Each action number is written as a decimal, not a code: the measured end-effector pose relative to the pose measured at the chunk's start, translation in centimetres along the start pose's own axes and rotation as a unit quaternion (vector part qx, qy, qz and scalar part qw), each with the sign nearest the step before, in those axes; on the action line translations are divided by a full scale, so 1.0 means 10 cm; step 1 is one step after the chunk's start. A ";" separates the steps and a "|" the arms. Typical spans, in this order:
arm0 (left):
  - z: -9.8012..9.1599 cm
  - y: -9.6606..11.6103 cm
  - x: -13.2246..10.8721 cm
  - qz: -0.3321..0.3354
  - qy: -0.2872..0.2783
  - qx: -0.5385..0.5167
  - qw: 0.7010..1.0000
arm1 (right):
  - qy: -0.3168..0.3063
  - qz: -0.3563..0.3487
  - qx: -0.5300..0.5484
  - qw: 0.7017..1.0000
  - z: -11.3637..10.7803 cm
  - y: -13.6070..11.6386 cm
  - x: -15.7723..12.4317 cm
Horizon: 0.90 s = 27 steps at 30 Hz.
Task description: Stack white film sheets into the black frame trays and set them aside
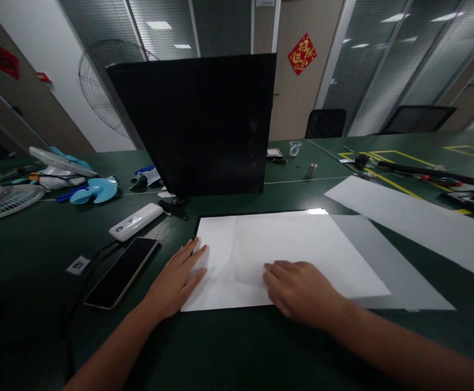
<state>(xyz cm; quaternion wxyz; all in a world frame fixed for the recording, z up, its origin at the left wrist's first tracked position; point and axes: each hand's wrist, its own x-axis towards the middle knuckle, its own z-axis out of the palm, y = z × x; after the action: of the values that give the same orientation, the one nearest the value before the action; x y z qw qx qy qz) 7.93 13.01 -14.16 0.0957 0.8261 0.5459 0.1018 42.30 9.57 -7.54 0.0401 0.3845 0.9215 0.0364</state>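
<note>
- I see my left hand (pixel 175 279) lying flat, fingers together and stretched out, on the left edge of the white sheet (pixel 277 255); it grips nothing.
- My right hand (pixel 299 290) rests palm down on the lower middle of the same sheet, fingers loosely curled, pressing rather than clasping.
- The white sheet lies flat on the dark green worktop (pixel 237 347) straight before me, with a thin black border showing along its edges.
- A greyish translucent sheet (pixel 399 271) sticks out from under its right side.
- A black panel (pixel 196 122) stands upright just behind the sheet.
- A dark phone (pixel 120 274) lies near my left hand, with a white remote-like device (pixel 136 221) behind it.
- Blue fan blades (pixel 94 190) lie far left.
</note>
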 end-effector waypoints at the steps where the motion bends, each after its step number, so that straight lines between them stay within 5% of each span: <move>1: 0.01 -0.02 0.00 0.003 0.004 -0.003 1.000 | 0.012 -0.036 -0.001 0.999 0.03 -0.16 0.09; 8: 0.06 -0.09 -0.02 0.015 0.031 -0.022 0.999 | 0.095 -0.120 0.032 0.988 0.22 -0.73 0.55; 12: 0.01 -0.05 0.00 0.000 0.015 -0.022 1.000 | 0.133 -0.080 0.147 0.977 0.13 -0.60 0.58; 14: -0.02 -0.02 0.01 -0.017 0.005 -0.028 0.999 | 0.175 -0.010 0.169 0.970 0.13 -0.21 0.51; 17: -0.06 0.02 0.03 -0.047 0.000 -0.042 0.998 | 0.226 0.188 0.110 0.950 0.25 0.82 0.24; 20: -0.05 0.02 0.05 -0.053 0.007 -0.053 0.997 | 0.172 0.416 0.020 0.893 0.48 1.97 -0.27; 22: -0.03 0.00 0.06 -0.052 0.017 -0.057 0.997 | 0.137 0.501 0.016 0.854 0.64 2.54 -0.68; 27: 0.01 -0.01 0.05 -0.047 0.029 -0.052 0.997 | 0.022 0.622 0.073 0.780 0.95 3.06 -1.34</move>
<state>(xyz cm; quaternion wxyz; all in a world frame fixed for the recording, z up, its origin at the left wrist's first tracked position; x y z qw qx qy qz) 8.09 13.53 -14.26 0.1273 0.7901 0.5808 0.1489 74.24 21.89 -13.36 -0.0392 0.8747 0.4831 -0.0053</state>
